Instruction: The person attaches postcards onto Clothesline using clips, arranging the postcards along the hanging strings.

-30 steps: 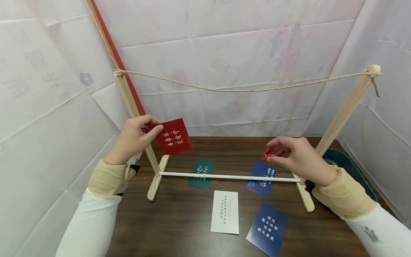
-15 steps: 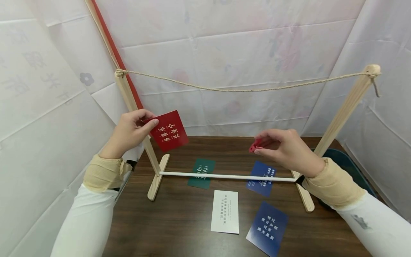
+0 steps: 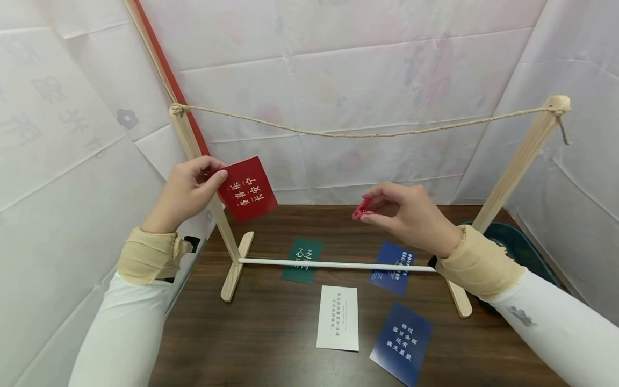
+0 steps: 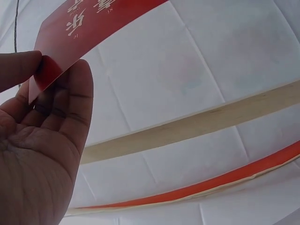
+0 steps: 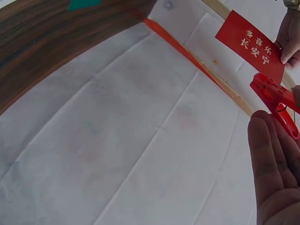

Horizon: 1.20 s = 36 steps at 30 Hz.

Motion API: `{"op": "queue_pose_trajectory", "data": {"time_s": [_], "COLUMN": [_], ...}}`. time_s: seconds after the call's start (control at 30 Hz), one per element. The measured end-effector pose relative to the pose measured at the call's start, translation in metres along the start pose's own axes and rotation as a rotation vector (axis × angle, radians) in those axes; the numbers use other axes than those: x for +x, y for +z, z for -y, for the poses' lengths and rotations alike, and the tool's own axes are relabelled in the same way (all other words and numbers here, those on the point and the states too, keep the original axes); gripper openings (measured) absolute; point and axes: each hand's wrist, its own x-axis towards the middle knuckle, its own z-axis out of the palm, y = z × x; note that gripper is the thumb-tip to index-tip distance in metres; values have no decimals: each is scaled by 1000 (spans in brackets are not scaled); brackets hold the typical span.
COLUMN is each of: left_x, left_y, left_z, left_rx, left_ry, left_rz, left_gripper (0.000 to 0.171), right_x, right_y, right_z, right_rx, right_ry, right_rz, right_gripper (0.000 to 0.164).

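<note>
A red card (image 3: 249, 189) with pale printed characters is pinched at its upper left corner between the thumb and fingers of my left hand (image 3: 186, 189). That hand is in front of the left wooden post, below the rope (image 3: 309, 132). My right hand (image 3: 408, 215) pinches a red clothespin (image 3: 361, 208) between thumb and fingers, out to the right of the card. In the right wrist view the clothespin (image 5: 272, 96) looks close to the card (image 5: 251, 44), but in the head view they are well apart. The rope sags between two posts with nothing on it.
A white rod (image 3: 338, 264) joins the stand's feet. On the brown table (image 3: 232, 344) lie a green card (image 3: 302, 262), a white card (image 3: 338, 318) and two blue cards (image 3: 401, 341). A dark green bin (image 3: 522, 247) sits behind my right forearm.
My right hand has moved left and up with the clothespin, towards the red card. My left hand has shifted slightly left and up, carrying the card.
</note>
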Motion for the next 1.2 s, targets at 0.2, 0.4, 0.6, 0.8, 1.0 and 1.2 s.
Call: {"op": "queue_pose_trajectory", "data": {"time_s": [0.2, 0.4, 0.6, 0.8, 1.0, 1.2], "left_x": [4, 7, 10, 12, 14, 16], "left_y": [-3, -7, -11, -14, -19, -24], "left_z": [0, 3, 4, 2, -1, -2], "left_rx": [-11, -4, -24, -25, -21, -8], "left_ry": [-34, -31, -44, -40, -52, -46], "left_rz": [-1, -18, -21, -22, -24, -19], "left_gripper": [14, 12, 13, 14, 16, 17], "right_x": [13, 25, 36, 50, 62, 74], "right_y": [6, 12, 16, 20, 22, 24], "right_z": [7, 14, 19, 25, 33, 40], "right_rx": [-2, 3, -2, 31, 49, 70], "right_ry": [-15, -51, -76, -103, -110, -91], "right_rz": [14, -3, -35, -63, -90, -97], "right_gripper": [27, 25, 28, 27, 31, 31]}}
